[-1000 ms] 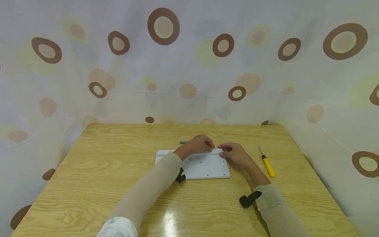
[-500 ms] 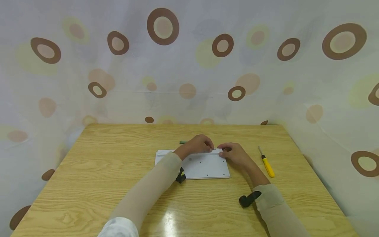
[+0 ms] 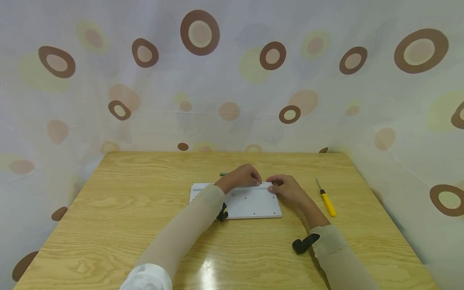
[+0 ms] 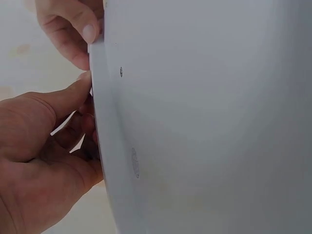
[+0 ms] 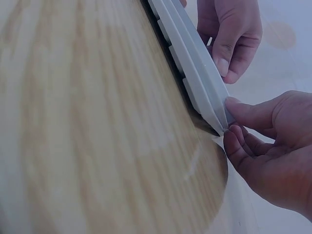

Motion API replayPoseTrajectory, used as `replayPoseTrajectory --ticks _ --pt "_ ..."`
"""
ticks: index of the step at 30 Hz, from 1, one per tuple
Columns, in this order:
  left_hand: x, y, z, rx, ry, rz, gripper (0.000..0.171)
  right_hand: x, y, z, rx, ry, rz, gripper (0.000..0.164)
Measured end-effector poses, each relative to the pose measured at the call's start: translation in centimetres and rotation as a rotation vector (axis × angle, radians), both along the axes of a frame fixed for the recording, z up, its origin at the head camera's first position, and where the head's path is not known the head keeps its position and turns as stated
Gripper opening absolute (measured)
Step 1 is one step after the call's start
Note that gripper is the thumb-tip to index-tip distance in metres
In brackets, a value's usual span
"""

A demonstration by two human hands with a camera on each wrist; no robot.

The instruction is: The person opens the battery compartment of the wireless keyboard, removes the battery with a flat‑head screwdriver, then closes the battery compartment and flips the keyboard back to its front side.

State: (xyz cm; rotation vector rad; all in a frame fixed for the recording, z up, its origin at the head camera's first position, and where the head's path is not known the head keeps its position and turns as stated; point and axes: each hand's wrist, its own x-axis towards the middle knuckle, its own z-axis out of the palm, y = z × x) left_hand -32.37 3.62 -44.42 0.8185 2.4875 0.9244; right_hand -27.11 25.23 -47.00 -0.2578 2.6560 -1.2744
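Observation:
A white keyboard [image 3: 250,204] lies face down on the table, its screw-dotted back up and its keys [image 5: 192,92] showing along the side in the right wrist view. At its far edge is my left hand [image 3: 241,177], thumb and fingers curled in close to the raised rear strip [image 4: 100,97]. My right hand [image 3: 288,189] pinches the far right corner, with the thumb on one face and fingertips on the other. The two hands' fingertips are a small gap apart. What lies behind the left fingers is hidden.
A screwdriver [image 3: 327,201] with a yellow handle lies to the right of the keyboard. Behind the left hand, a small green object [image 3: 222,174] shows partly on the wooden table [image 3: 145,209]. A patterned cloth [image 3: 232,80] hangs beyond the table's back edge.
The left forearm has shifted very slightly to the right. Both hands stay at the keyboard's far edge, and the keyboard keeps nearly the same place.

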Motion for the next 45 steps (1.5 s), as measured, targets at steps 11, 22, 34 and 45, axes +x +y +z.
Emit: replayPoseTrajectory --ticks 11,22,34,45 --pt "0.1 0.1 -0.7 0.039 0.024 -0.025 0.016 0.4 0.3 0.1 -0.02 -0.013 -0.017 0.036" --pt "0.1 1.9 -1.2 0.057 0.014 -0.021 0.025 3.1 2.2 0.1 0.035 -0.013 -0.015 0.031" --pt "0.4 3.0 -1.1 0.007 0.052 -0.027 0.029 6.4 2.2 0.4 -0.037 -0.076 0.069 0.026" --pt "0.2 3.3 -1.1 -0.015 0.111 -0.041 0.028 7.0 2.0 1.0 -0.038 -0.075 0.071 0.027"
